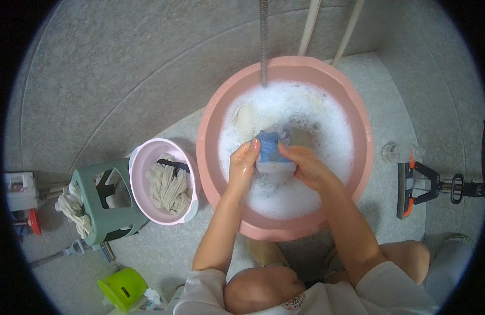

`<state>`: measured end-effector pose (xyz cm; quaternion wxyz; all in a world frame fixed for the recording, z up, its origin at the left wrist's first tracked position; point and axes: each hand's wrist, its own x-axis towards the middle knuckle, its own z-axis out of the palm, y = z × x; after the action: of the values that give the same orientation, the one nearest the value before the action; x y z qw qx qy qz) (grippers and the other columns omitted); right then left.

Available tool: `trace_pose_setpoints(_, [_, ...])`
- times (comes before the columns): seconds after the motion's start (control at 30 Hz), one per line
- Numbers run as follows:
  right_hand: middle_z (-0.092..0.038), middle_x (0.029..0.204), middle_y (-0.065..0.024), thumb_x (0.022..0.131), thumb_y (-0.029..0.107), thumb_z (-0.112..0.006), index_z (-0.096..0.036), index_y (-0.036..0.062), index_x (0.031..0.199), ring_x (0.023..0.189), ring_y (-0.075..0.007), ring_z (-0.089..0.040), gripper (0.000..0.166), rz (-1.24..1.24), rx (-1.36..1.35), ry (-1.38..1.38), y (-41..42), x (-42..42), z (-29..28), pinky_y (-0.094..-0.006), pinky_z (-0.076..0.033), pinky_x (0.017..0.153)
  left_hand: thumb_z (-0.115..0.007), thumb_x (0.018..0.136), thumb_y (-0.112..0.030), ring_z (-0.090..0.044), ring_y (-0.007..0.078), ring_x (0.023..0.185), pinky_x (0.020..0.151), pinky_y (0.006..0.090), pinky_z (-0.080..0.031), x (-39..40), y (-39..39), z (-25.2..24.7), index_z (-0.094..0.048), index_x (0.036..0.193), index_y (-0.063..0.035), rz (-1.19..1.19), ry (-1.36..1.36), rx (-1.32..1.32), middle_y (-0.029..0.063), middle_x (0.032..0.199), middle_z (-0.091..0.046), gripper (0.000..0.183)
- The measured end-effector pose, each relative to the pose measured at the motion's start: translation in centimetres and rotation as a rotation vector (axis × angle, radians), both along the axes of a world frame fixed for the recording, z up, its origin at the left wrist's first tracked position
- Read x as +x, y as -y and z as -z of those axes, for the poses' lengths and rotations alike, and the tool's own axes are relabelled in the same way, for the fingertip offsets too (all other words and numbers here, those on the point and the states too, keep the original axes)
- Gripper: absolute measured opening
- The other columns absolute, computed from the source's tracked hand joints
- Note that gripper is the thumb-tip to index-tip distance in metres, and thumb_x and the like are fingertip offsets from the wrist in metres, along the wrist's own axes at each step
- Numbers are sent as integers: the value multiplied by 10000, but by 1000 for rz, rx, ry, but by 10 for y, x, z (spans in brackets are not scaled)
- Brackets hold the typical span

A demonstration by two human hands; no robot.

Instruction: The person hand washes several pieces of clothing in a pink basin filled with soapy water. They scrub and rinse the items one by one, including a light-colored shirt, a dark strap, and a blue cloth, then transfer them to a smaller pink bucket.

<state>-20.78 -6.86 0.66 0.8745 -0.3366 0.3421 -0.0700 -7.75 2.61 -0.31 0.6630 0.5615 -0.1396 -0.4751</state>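
Observation:
My left hand [243,163] and my right hand [311,165] grip opposite sides of a small blue cloth item [269,147]. Its lower part is pale, and I cannot tell what garment it is. Both hands are over the middle of a large pink plastic basin [206,138], thumbs on top of the cloth. White suds [281,96] cover most of the water in the basin. A cream-coloured cloth [245,116] pokes up through the foam at the left. Just beyond the hands, the foam parts over darker water.
Left of the basin is a pale pink tub [141,197] holding beige cloth [169,189]. A green plastic stool [85,197] and a lime-green bin [126,285] are farther left. A metal shower hose [263,39] hangs into the basin. On the right are a sponge mop [403,191] and a clear container [396,152].

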Motion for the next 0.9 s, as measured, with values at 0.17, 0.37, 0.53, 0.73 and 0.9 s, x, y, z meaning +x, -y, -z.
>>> trace_pose_setpoints(0.17, [-597,907,-22,854,385,-579,-632,64,938,747,-108,-546,336,306,62,-58,-4,12,-13,-246,-427,701,-507,914,-325,-457,62,659,607,195,-365,0,-6,10,-564,710,-41,-64,501,-2,-25,721,-536,355])
trace_pose_setpoints(0.37, [-536,784,-14,876,400,-541,-624,19,882,705,-118,-490,390,383,-1317,-178,5,12,15,-250,-385,633,-513,914,-269,-411,92,644,614,217,-365,0,0,9,-542,699,-13,-246,678,-69,1,682,-488,335])
trace_pose_setpoints(0.53, [-502,703,-13,893,391,-511,-609,-6,860,653,-109,-459,411,332,-982,-235,-3,20,-3,-255,-371,596,-508,909,-231,-405,99,599,599,231,-370,-10,4,-12,-541,703,-34,-263,736,66,30,616,-476,287])
trace_pose_setpoints(0.73, [-548,780,-18,916,342,-473,-566,23,954,666,-122,-489,334,606,-40,134,-23,10,26,-274,-414,649,-514,840,-225,-543,222,572,528,336,-426,-38,25,3,-601,687,-62,82,1151,189,143,637,-565,240])
trace_pose_setpoints(0.9, [-529,983,-61,915,346,-422,-473,67,1172,815,-189,-512,383,529,287,42,-37,26,18,-370,-436,744,-488,818,-256,-604,303,580,524,400,-459,-31,36,2,-637,708,-50,220,1022,329,189,624,-588,277])
